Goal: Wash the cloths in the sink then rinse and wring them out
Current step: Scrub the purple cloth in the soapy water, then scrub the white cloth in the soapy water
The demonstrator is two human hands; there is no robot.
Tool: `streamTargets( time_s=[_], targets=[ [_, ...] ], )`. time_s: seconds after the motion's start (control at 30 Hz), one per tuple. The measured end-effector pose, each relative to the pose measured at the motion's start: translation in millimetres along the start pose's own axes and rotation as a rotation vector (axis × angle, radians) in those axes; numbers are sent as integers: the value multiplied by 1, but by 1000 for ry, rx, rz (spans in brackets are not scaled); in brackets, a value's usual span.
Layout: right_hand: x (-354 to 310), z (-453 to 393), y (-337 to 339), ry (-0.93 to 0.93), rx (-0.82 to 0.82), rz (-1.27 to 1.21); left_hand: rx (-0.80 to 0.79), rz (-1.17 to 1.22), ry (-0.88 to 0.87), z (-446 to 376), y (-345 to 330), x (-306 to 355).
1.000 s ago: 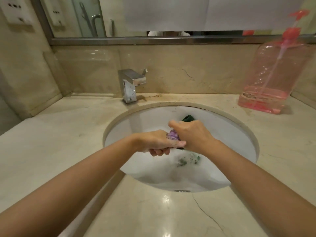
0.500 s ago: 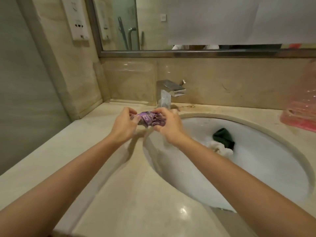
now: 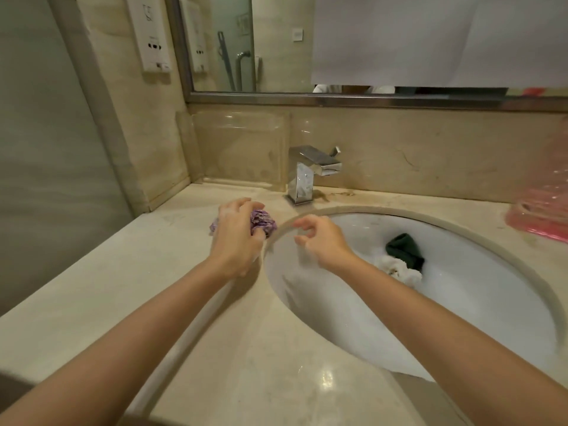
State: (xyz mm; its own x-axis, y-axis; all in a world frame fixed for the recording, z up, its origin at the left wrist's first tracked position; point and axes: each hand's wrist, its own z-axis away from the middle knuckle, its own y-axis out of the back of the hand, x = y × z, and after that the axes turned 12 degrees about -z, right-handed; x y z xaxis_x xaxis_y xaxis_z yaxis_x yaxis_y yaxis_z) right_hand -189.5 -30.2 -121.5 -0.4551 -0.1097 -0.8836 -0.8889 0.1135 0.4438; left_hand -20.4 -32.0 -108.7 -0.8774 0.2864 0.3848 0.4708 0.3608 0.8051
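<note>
Inspecting from the remote station, I find my left hand gripping a bunched purple cloth over the countertop, just left of the sink rim. My right hand hangs above the basin's left edge, fingers loosely curled and holding nothing, apart from the purple cloth. Inside the sink I note a dark green cloth lying against a white cloth, both in soapy water toward the right side. I record a chrome faucet standing behind the rim and a pink bottle at the far right edge, partly cut off.
</note>
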Motion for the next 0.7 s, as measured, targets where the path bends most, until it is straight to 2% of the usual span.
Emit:
streamTargets(
  time_s=[0.1,0.17,0.4,0.47,0.7],
  targets=[
    [13,12,33,-58,26,15,-29,92,-53,-1,-4,27],
    [22,25,54,-108,-35,49,-25,148,-80,-3,-5,47],
    [92,69,112,-341,-254,447,100,327,-133,-16,-10,121],
    [96,72,123,-397,-286,498,169,374,-129,-21,-11,136],
    [106,54,120,-374,-291,605,340,536,22,-34,-12,152]
  ],
)
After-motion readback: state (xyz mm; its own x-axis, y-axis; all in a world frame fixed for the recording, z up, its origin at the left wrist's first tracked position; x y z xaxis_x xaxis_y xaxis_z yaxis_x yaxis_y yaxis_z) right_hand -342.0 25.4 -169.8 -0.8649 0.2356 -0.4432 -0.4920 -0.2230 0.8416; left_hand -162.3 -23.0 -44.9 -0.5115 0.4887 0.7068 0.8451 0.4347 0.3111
